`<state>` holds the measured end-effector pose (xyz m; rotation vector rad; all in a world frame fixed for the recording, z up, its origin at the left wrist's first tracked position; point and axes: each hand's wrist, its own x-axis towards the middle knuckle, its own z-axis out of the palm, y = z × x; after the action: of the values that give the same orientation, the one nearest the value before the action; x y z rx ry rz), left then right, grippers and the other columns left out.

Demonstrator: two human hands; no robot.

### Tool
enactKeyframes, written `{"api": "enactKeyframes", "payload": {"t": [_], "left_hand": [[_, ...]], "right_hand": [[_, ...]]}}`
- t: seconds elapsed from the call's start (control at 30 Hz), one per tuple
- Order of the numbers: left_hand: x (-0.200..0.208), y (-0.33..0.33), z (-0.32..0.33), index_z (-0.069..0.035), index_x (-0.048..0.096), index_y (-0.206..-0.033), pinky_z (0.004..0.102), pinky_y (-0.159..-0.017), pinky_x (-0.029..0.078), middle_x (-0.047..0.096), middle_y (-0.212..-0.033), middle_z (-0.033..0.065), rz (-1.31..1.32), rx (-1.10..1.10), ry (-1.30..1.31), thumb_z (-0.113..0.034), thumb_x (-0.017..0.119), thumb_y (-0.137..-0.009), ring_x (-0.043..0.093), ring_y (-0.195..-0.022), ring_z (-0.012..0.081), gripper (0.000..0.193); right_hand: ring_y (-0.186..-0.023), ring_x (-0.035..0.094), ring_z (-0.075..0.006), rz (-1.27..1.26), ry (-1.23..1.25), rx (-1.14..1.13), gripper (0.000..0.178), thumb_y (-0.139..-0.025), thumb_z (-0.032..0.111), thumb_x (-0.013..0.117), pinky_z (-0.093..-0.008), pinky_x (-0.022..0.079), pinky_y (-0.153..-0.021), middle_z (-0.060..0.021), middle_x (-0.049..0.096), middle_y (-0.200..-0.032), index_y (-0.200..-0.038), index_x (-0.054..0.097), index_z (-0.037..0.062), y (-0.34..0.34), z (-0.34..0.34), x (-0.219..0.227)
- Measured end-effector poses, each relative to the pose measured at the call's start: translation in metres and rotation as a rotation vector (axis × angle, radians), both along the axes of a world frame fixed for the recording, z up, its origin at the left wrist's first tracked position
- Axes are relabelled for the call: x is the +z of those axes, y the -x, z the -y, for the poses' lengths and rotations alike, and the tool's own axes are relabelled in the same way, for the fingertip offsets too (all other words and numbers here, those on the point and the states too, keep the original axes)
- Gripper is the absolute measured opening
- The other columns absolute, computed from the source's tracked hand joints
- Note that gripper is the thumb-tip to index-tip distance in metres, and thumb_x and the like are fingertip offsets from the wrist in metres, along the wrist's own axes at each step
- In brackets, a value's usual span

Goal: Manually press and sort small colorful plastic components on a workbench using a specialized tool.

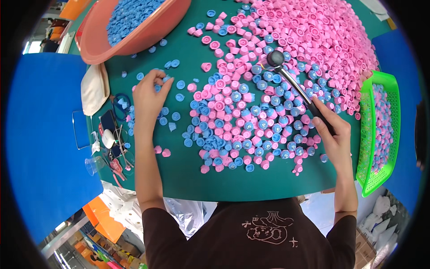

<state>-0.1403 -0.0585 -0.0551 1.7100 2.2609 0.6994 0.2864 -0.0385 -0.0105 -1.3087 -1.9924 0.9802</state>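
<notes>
A green surface [188,181] spreads in front of us, with blue panels [51,139] on either side of it. Our left hand [149,93] pinches a small blue cap [167,78] between thumb and fingers, and we see more loose blue caps lying close around it. Our right hand [332,131] is wrapped around the black grip of a hammer [295,84], whose shaft slants away and to the left of that hand; its round dark head is over the pieces, though we cannot tell if it touches any.

Between our hands lie many pink cups [227,135], some topped with blue caps. Beyond the right hand we have a large pink heap [313,31], and just to its right a green basket [375,184] of pink and blue pieces. Beyond the left hand stands a salmon basin [154,33] of blue pieces; left of that hand rests a cream pouch [94,91].
</notes>
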Motion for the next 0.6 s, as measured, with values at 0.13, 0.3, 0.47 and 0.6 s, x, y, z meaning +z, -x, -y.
{"api": "enactKeyframes", "payload": {"t": [0.13,0.3,0.47,0.6], "left_hand": [[0.009,-0.004,0.005,-0.004,0.07,-0.096,0.0329,-0.064,0.048,0.065,-0.082,0.0083,-0.164,-0.052,-0.071,-0.019,0.077,-0.081,0.063,-0.073,0.0222,0.022],[0.028,-0.027,-0.007,-0.002,0.071,-0.098,0.0261,-0.06,0.042,0.064,-0.081,0.0047,0.032,-0.064,-0.095,-0.012,0.079,-0.078,0.051,-0.066,0.0118,0.023],[0.035,-0.052,-0.023,-0.003,0.071,-0.095,0.0297,-0.065,0.046,0.069,-0.089,0.0056,0.081,-0.16,-0.096,-0.011,0.08,-0.076,0.057,-0.072,0.0163,0.022],[0.029,-0.058,-0.029,-0.005,0.069,-0.1,0.0361,-0.087,0.049,0.072,-0.107,0.0059,-0.012,-0.518,-0.189,-0.01,0.079,-0.076,0.062,-0.098,0.0256,0.026]], "right_hand": [[-0.068,0.048,-0.006,0.018,0.094,-0.003,0.042,-0.091,0.002,0.064,-0.0225,0.039,-0.059,0.0003,0.066,-0.083,-0.133,0.062,0.0068,0.002,-0.009,0.003],[-0.065,0.049,-0.0089,0.093,0.037,0.066,0.044,-0.089,0.0,0.065,-0.0254,0.04,-0.059,-0.0054,0.063,-0.079,-0.132,0.062,0.0086,0.02,-0.025,0.004],[-0.063,0.051,-0.0199,0.202,-0.098,0.177,0.045,-0.089,0.003,0.065,-0.0317,0.043,-0.06,-0.0107,0.052,-0.071,-0.132,0.062,0.0129,0.042,-0.036,0.003],[-0.063,0.051,-0.0217,0.239,-0.107,0.195,0.044,-0.089,0.004,0.065,-0.0336,0.043,-0.061,-0.0108,0.053,-0.072,-0.132,0.062,0.0132,0.052,-0.048,0.001]]}}
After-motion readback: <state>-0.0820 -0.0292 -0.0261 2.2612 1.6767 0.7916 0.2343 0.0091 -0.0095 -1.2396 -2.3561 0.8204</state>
